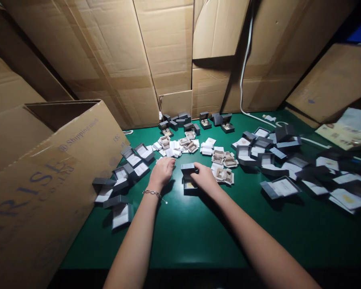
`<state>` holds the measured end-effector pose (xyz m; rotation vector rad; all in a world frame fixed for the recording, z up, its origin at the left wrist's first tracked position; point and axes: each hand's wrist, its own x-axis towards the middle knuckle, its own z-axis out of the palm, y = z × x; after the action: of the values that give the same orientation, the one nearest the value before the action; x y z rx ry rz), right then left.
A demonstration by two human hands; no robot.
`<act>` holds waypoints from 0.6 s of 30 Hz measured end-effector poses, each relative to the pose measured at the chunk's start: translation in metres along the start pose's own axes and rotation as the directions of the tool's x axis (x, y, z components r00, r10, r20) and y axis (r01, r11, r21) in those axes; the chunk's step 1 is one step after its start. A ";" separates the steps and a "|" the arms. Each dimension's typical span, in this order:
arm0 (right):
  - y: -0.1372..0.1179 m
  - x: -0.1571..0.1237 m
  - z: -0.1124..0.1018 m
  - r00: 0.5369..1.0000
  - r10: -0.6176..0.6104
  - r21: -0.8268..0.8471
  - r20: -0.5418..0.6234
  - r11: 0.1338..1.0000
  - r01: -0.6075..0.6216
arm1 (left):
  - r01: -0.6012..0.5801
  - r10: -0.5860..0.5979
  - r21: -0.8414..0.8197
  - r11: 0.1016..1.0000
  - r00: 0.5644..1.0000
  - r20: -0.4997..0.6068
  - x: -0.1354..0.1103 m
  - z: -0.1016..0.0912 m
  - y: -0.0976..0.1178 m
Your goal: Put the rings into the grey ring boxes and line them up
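My right hand (pixel 205 176) grips the lid of a small dark grey jewelry box (pixel 188 171), which is partly open near the middle of the green table. A bit of yellow shows inside the box, but its contents are too small to make out. To the left of it, my left hand (pixel 163 171) hovers with its fingers curled in, apart from the box; whether anything is between the fingertips is hidden. Just beyond my hands lies a pile of small white and beige box inserts (pixel 174 148).
Open dark boxes with white linings (pixel 132 160) sit at left, and many more (pixel 267 160) spread over the right. Small boxes (pixel 205 120) line the back. A large carton (pixel 63 160) flanks the left; a white cable (pixel 243 80) hangs before stacked cartons.
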<state>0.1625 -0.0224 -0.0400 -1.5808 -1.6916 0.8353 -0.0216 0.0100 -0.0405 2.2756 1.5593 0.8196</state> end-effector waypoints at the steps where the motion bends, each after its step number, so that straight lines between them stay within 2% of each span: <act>1: 0.000 0.000 -0.001 0.999 -0.027 -0.054 -0.027 0.998 0.025 | 0.034 -0.031 0.070 0.997 0.999 -0.035 0.000 0.002 -0.002; 4: 0.003 0.001 -0.003 0.994 -0.055 -0.079 -0.099 0.996 0.047 | 0.116 -0.095 0.222 0.968 0.990 -0.100 -0.001 0.008 -0.008; 8: 0.007 0.007 -0.004 0.993 0.033 0.065 -0.117 0.998 -0.026 | 0.148 -0.132 0.286 0.947 0.988 -0.077 -0.003 0.011 -0.016; 13: 0.011 0.010 -0.002 0.986 0.068 0.196 -0.150 0.980 -0.038 | 0.222 -0.207 0.197 0.955 0.974 -0.096 -0.001 0.007 -0.020; 18: 0.012 0.010 0.002 0.985 0.070 0.282 -0.160 0.959 -0.023 | 0.358 -0.356 0.004 0.934 0.930 -0.092 -0.001 0.003 -0.017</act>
<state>0.1674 -0.0120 -0.0499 -1.4567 -1.3563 0.8947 -0.0332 0.0161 -0.0521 1.9006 1.9522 0.8139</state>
